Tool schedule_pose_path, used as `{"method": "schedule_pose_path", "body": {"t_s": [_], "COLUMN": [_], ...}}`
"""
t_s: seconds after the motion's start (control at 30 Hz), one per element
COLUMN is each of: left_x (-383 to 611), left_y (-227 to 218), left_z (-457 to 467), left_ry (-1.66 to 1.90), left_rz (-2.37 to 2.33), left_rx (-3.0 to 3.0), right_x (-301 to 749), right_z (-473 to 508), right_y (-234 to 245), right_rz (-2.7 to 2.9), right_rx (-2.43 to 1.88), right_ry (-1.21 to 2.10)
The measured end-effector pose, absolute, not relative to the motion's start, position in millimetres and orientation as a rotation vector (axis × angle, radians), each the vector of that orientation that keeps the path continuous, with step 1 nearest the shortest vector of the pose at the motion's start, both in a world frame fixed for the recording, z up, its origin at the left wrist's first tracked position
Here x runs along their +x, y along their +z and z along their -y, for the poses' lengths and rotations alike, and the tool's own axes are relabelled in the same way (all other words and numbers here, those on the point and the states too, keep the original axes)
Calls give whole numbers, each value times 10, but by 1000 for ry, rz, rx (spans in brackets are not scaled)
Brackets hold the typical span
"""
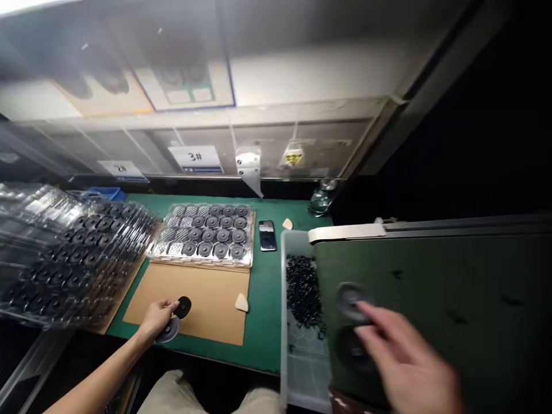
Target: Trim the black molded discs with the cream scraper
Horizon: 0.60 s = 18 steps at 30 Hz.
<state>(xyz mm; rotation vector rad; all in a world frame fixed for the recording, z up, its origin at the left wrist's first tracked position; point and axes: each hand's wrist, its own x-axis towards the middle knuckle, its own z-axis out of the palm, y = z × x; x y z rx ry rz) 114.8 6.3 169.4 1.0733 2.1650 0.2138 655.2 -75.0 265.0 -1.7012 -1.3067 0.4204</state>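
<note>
My left hand point(157, 319) is closed in a pinch above the front of a brown cardboard sheet point(207, 287). It grips a black disc point(184, 307) with a small centre hole, and a greyer disc point(169, 331) shows just below the fingers. On the right, my right hand point(405, 356) is smeared by motion over a dark green surface point(431, 276). Its thumb and forefinger meet at a grey disc point(350, 300) and a darker disc point(354, 349). Behind the cardboard, a clear plastic tray point(170, 236) holds rows of black discs; several pockets at its left have none.
Stacked clear trays point(77, 253) with discs fill the left side. A phone point(267, 236), two pale wedge-shaped pieces point(242, 302) and a glass jar point(322, 198) are on the green mat point(267, 310). A translucent bin point(306, 368) holds small black parts point(304, 290).
</note>
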Motion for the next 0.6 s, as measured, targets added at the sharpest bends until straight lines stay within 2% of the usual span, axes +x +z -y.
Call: {"method": "schedule_pose_path", "body": {"t_s": [0.1, 0.13, 0.23, 0.33, 0.43, 0.6], "left_x": [818, 721, 460, 274, 194, 221], "left_y": [1221, 1084, 752, 552, 482, 465], "left_z": [-86, -86, -25, 65, 96, 111], "left_ry": [206, 220, 283, 347, 428, 623], "left_rz": [-1995, -1934, -1758, -1619, -1544, -1494], "left_rx": [1149, 1182, 1267, 1308, 1318, 1348], "right_x": [4783, 4287, 3229, 2730, 2562, 2532], "right_z": [645, 543, 189, -88, -245, -321], "right_y": [1933, 1668, 914, 371, 124, 76], "right_rz": [1254, 1183, 1157, 1179, 1222, 1305], "right_rx": [-1537, -1522, -1600, -1656, -1676, -1681], "right_ry": [823, 867, 823, 754, 686, 588]}}
